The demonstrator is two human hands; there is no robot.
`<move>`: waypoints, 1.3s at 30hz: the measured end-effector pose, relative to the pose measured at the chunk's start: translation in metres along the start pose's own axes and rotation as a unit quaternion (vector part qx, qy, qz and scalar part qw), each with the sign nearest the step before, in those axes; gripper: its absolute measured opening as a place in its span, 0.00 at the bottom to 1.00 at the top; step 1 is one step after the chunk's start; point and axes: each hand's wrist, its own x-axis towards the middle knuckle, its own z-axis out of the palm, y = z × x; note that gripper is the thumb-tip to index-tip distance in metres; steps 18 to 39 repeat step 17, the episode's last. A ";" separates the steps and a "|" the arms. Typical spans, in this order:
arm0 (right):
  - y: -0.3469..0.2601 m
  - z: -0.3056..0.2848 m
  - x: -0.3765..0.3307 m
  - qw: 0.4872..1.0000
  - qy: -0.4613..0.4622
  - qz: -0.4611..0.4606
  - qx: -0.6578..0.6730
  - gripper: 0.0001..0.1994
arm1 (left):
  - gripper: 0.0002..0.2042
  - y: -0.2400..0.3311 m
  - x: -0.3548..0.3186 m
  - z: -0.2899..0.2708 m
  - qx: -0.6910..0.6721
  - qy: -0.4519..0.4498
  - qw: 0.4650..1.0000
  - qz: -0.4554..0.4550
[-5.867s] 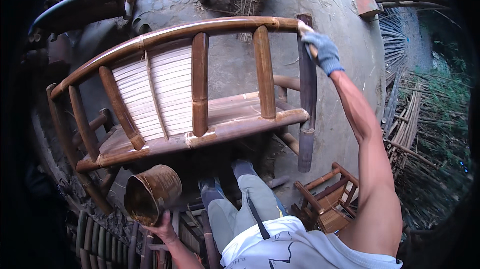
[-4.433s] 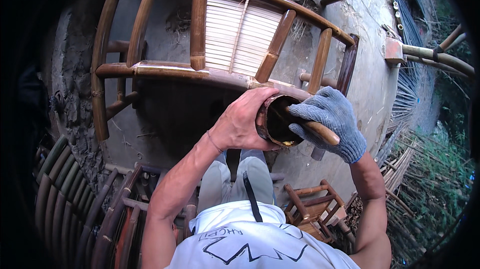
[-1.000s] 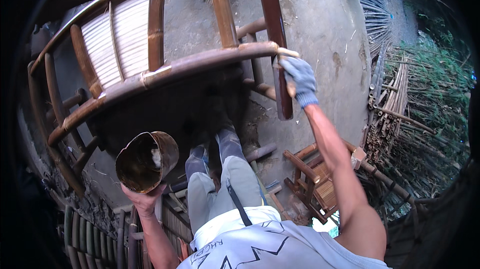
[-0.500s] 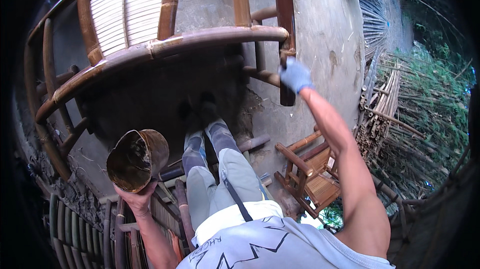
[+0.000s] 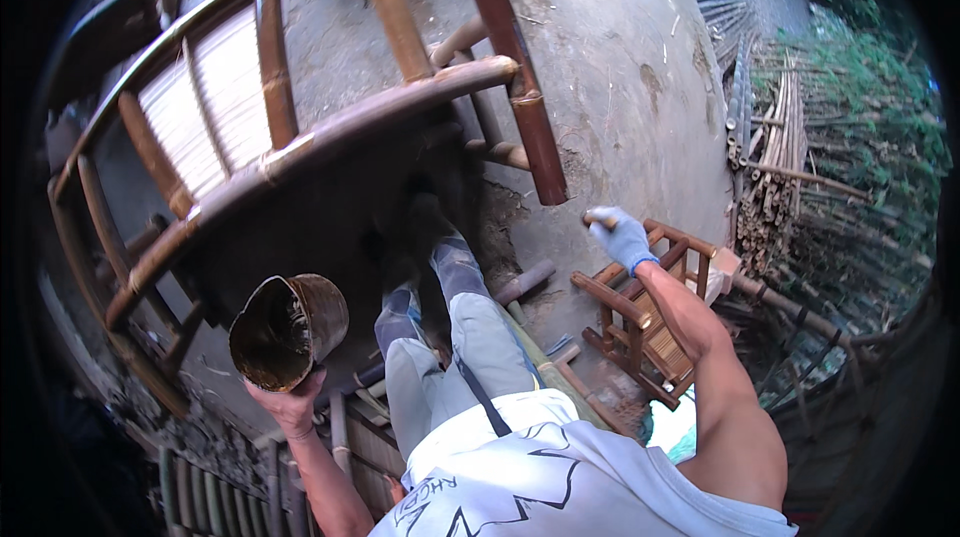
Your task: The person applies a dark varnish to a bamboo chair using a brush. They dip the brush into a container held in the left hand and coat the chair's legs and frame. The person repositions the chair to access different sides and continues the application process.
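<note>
My bare left hand [image 5: 288, 405] grips a brown-stained pot [image 5: 322, 315] from below. The pot tilts, so its dark wet inside shows. My right hand [image 5: 626, 240], in a pale blue glove, is closed around a small brown-ended object [image 5: 600, 221]; its kind cannot be made out. That hand is apart from the bamboo furniture frame [image 5: 340, 133], a little to the right of the lower end of its glossy dark leg [image 5: 538, 142]. The frame has curved rails, uprights and a pale slatted panel [image 5: 200, 102].
A small bamboo chair [image 5: 650, 322] stands just below my right hand. Bamboo poles [image 5: 525, 280] lie by my legs. Farther right are a stack of cut bamboo [image 5: 780, 157] and green foliage [image 5: 880, 127]. Slatted bamboo pieces [image 5: 225, 502] stand at lower left.
My right hand has come away from the dark leg, moving down and slightly right. The view has turned, shifting the frame leftward. My left hand still holds the pot.
</note>
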 end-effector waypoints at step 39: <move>-0.077 -0.040 0.440 0.829 0.195 0.245 0.464 0.18 | 0.60 0.102 0.109 0.107 0.052 0.011 0.985 0.166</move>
